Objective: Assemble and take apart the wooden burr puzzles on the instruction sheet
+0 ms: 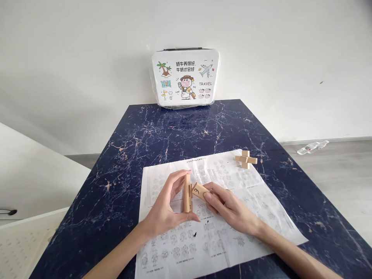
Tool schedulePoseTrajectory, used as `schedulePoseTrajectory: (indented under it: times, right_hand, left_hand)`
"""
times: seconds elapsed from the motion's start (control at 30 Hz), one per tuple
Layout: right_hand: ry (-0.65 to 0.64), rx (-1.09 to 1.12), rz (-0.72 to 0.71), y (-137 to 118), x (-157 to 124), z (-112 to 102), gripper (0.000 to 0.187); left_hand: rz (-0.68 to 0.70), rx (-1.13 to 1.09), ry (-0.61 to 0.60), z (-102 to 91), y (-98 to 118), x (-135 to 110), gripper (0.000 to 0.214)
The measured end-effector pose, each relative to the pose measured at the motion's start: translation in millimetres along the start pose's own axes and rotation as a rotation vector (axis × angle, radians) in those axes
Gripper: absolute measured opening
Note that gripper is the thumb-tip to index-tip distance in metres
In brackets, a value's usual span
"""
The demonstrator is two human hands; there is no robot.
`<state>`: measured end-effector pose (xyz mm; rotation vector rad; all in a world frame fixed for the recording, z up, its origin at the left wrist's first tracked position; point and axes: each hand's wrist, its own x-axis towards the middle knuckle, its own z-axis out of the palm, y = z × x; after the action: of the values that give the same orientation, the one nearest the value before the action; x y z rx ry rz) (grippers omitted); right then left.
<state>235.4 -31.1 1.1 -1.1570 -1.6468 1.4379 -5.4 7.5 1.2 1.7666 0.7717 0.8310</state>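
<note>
My left hand [164, 211]: pinching an upright wooden stick [186, 192] between thumb and fingertips.
My right hand [228, 209]: gripping a wooden block [200, 191], its end touching the stick at 3 o'clock.
Below: printed sheet [255, 201].
At 1 o'clock: wooden cross [246, 159].

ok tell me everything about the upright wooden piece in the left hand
The upright wooden piece is a pale, plain bar, notched on its right side. It stands on end above the paper sheet, pinched top and bottom by the left hand. A marked block in the right hand meets the notch.
</note>
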Motion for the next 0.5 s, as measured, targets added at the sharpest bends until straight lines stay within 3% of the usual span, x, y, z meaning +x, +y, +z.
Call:
schedulePoseTrajectory:
  times: [0.23,0.5]
  right_hand:
    - [-0.042,0.005,0.031,1,0,1,0.039]
    - [-0.059,-0.117,0.02,2,0,-6,0.038]
  left_hand:
    - [0.07,0.059,-0.002,-0.6,-2,-1,0.105]
    - [0.111,0.127,-0.111,-3.6,-12,-4,0.105]
